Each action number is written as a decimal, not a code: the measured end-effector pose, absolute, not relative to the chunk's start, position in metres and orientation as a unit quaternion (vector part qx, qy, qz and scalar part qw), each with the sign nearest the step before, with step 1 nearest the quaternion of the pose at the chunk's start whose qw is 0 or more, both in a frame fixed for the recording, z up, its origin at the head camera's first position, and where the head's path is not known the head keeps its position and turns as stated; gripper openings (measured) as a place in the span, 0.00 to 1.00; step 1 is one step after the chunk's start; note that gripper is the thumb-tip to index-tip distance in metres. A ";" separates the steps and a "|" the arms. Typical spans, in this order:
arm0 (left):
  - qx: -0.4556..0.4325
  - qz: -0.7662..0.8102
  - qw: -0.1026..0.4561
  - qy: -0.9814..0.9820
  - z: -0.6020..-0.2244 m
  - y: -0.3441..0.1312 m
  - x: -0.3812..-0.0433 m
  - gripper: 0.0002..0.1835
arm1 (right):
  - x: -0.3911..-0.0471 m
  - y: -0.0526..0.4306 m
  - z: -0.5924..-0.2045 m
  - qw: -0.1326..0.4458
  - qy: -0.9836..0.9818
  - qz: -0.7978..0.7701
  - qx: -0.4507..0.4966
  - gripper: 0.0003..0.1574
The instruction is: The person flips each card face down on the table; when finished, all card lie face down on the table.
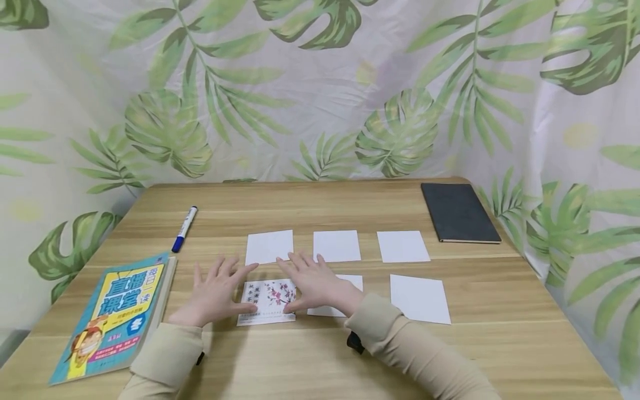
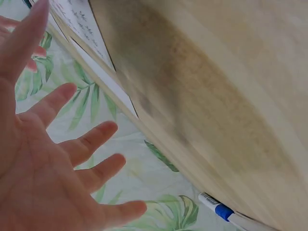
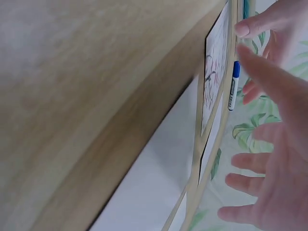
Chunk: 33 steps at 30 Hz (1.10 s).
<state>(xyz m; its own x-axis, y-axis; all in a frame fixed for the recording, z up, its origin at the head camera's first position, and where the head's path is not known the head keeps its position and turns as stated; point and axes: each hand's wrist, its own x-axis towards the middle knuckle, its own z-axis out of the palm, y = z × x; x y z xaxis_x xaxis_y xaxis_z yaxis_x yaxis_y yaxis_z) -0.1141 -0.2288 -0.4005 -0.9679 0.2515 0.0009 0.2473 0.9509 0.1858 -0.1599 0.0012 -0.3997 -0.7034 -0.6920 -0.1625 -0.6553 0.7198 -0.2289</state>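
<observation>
A white card printed with pink blossoms and Chinese characters [image 1: 270, 297] lies on the table between my two hands. My left hand [image 1: 215, 294] is spread at the card's left edge, its thumb overlapping the print in the head view. My right hand [image 1: 317, 286], fingers also spread, is over the card's right edge and partly covers a blank white card [image 1: 352, 282] beside it. In the left wrist view the left palm [image 2: 43, 173] faces the camera with nothing in it. The right wrist view shows the right fingers [image 3: 248, 183] apart, holding nothing.
Blank white cards stand in a back row, one of them [image 1: 336, 245] in the middle; another blank card [image 1: 420, 298] lies front right. A colourful book [image 1: 115, 316] and a blue-capped marker [image 1: 185, 229] are at left. A black notebook [image 1: 460, 213] is at back right.
</observation>
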 end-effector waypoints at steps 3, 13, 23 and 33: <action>0.130 0.100 0.016 0.986 -0.402 -0.230 -0.116 0.44 | -0.161 -0.005 -0.399 0.110 0.922 -0.074 -0.363 0.62; 0.137 0.113 0.041 0.983 -0.402 -0.231 -0.126 0.27 | -0.173 -0.016 -0.396 0.139 0.920 -0.124 -0.344 0.34; 0.133 0.145 0.104 0.975 -0.398 -0.227 -0.136 0.20 | -0.186 -0.023 -0.398 0.206 0.914 -0.154 -0.313 0.23; 0.133 0.195 0.159 0.959 -0.397 -0.224 -0.147 0.22 | -0.190 -0.027 -0.396 0.232 0.916 -0.154 -0.289 0.25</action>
<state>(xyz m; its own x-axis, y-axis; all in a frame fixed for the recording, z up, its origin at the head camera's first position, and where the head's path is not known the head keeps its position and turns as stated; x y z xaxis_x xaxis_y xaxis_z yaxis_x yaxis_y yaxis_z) -0.1470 -0.2242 -0.3969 -0.9142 0.3172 -0.2523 0.1936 0.8887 0.4156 -0.1901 -0.0274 -0.3955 -0.7257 -0.6001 -0.3364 -0.4575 0.7862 -0.4155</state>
